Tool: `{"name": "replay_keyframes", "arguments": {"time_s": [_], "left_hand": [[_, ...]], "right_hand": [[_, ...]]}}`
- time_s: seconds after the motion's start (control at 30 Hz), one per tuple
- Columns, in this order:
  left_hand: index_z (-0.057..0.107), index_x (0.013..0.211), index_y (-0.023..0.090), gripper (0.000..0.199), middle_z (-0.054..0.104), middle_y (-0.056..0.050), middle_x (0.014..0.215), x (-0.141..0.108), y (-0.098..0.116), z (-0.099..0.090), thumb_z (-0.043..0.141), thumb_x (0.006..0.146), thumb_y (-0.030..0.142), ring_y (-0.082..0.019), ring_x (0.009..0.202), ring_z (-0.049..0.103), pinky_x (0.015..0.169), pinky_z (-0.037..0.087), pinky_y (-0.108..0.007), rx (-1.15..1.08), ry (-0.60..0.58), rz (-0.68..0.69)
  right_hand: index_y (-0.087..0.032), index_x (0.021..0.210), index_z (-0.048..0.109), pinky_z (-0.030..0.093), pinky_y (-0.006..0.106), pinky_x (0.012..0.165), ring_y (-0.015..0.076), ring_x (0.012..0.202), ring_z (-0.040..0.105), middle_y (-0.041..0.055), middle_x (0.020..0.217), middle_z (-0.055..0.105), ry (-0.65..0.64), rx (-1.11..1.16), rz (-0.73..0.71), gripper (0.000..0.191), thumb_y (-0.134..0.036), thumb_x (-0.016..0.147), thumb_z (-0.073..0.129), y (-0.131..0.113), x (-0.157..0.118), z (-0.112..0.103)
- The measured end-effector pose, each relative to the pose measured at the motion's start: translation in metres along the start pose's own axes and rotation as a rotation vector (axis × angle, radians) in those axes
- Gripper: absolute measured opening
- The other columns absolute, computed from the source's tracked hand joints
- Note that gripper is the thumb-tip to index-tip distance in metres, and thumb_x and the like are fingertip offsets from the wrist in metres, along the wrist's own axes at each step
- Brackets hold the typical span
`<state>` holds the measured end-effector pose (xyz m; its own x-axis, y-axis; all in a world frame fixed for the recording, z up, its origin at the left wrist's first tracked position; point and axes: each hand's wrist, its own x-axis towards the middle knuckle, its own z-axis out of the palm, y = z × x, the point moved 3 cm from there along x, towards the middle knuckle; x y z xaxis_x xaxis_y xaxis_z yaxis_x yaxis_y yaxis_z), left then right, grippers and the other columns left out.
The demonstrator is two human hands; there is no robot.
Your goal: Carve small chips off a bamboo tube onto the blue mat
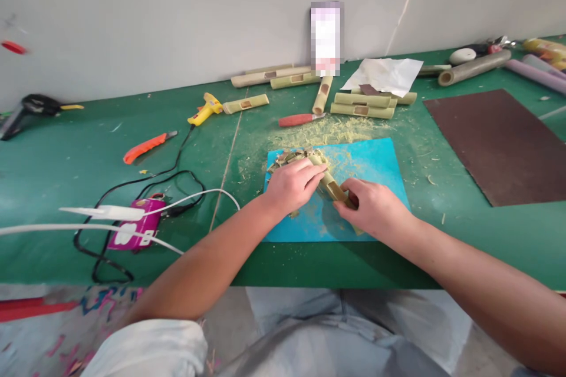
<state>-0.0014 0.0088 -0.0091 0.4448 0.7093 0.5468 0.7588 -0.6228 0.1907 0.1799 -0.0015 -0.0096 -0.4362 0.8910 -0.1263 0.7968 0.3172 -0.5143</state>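
A bamboo tube (332, 187) with a cut slot lies slantwise over a blue sheet (380, 171). My left hand (295, 185) is closed on its far end, fingers pressed together on top. Around the near end, my right hand (369, 203) has its thumb and fingers wrapped. Shavings (287, 159) are heaped beside my left hand, and pale dust (336, 129) is scattered on the sheet and the green table (442, 247). Behind the sheet lies a red-handled knife (296, 120).
Slotted bamboo tubes (362, 110) lie at the back, some under white paper (382, 75). On the left are a yellow glue gun (206, 111), an orange cutter (145, 148), a purple box (137, 227) and loose cables. A dark brown sheet (499, 144) lies right.
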Motion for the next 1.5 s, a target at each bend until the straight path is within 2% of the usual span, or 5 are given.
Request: {"name": "replay_keyframes", "arguments": {"time_s": [0.63,0.9,1.03,1.17,1.5], "left_hand": [[0.071,0.105,0.014,0.024,0.068,-0.005,0.081,0.0,-0.009,-0.002,0.051,0.098,0.026,-0.013,0.072,0.063,0.065,0.049,-0.023,0.029,0.046,-0.056],[0.071,0.105,0.016,0.027,0.067,-0.005,0.08,-0.001,-0.007,-0.001,0.048,0.099,0.029,-0.013,0.072,0.063,0.064,0.048,-0.023,0.026,0.013,-0.039],[0.071,0.108,0.018,0.029,0.066,-0.004,0.077,-0.004,-0.001,0.0,0.046,0.1,0.031,-0.012,0.07,0.063,0.062,0.048,-0.021,-0.023,-0.09,0.033],[0.072,0.106,0.017,0.03,0.066,-0.004,0.077,-0.004,-0.001,-0.002,0.046,0.1,0.031,-0.012,0.069,0.062,0.061,0.047,-0.022,0.053,-0.007,-0.044],[0.072,0.106,0.016,0.028,0.068,-0.006,0.081,-0.003,0.001,0.0,0.048,0.099,0.03,-0.013,0.073,0.063,0.065,0.049,-0.023,0.02,-0.003,-0.073]], "right_hand": [[-0.021,0.082,0.052,0.028,0.027,0.056,0.0116,0.058,0.045,-0.001,0.069,0.057,-0.02,-0.003,0.012,0.013,-0.034,0.083,0.055,-0.003,0.001,-0.003],[-0.022,0.08,0.051,0.028,0.027,0.056,0.012,0.059,0.045,-0.0011,0.069,0.057,-0.006,0.003,0.001,0.014,-0.035,0.082,0.055,0.0,0.0,-0.001],[-0.022,0.079,0.05,0.028,0.027,0.056,0.0118,0.058,0.045,-0.0009,0.069,0.057,-0.02,0.006,-0.007,0.013,-0.033,0.081,0.055,0.0,0.0,0.0],[-0.022,0.08,0.051,0.029,0.027,0.056,0.0121,0.059,0.046,-0.0007,0.07,0.058,-0.003,0.006,-0.004,0.014,-0.035,0.082,0.055,0.0,0.001,0.0],[-0.022,0.08,0.051,0.028,0.027,0.056,0.0122,0.059,0.046,-0.001,0.07,0.058,-0.007,0.0,-0.005,0.014,-0.035,0.082,0.055,0.0,0.001,0.0]]}}
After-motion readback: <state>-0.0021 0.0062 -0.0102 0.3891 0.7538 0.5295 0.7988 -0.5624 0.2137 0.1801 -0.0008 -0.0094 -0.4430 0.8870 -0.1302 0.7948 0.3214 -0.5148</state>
